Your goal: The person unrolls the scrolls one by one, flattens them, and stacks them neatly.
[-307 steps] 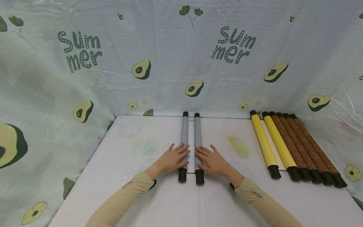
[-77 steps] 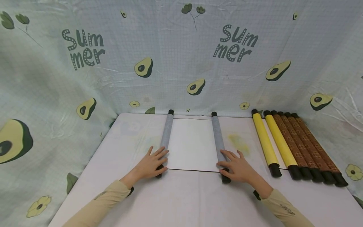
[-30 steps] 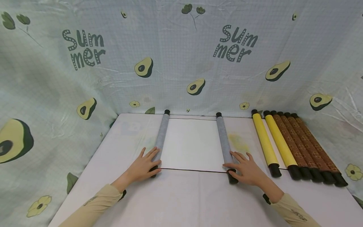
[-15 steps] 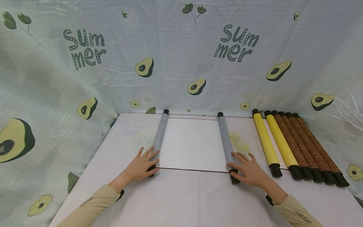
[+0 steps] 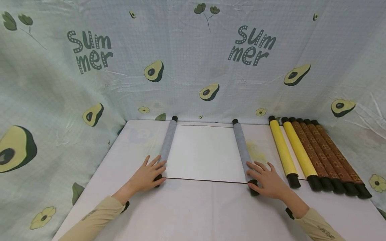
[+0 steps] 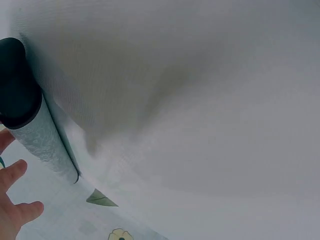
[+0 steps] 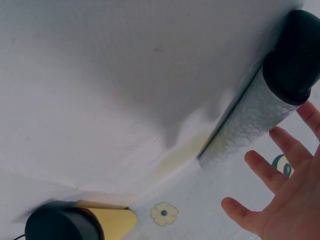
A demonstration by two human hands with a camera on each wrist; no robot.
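A hanging scroll lies partly unrolled on the white table, its blank white paper (image 5: 205, 150) spread between two blue-grey rolls with black end knobs. My left hand (image 5: 146, 175) rests with spread fingers on the near end of the left roll (image 5: 169, 135). On the near end of the right roll (image 5: 241, 140), my right hand (image 5: 269, 182) lies with its fingers spread, the thumb over the black knob. The left wrist view shows the left roll (image 6: 47, 142) beside the fingertips. In the right wrist view the right roll (image 7: 255, 112) is next to the outstretched fingers.
Two yellow rolls (image 5: 281, 147) with black knobs lie on the right of the table. Beside them several brown patterned rolls (image 5: 327, 152) lie packed side by side. An avocado-print cloth (image 5: 181, 40) hangs behind and at the sides.
Both hands and the two blue-grey rolls have moved apart, left hand to the left and right hand to the right. The white paper between them has become much wider.
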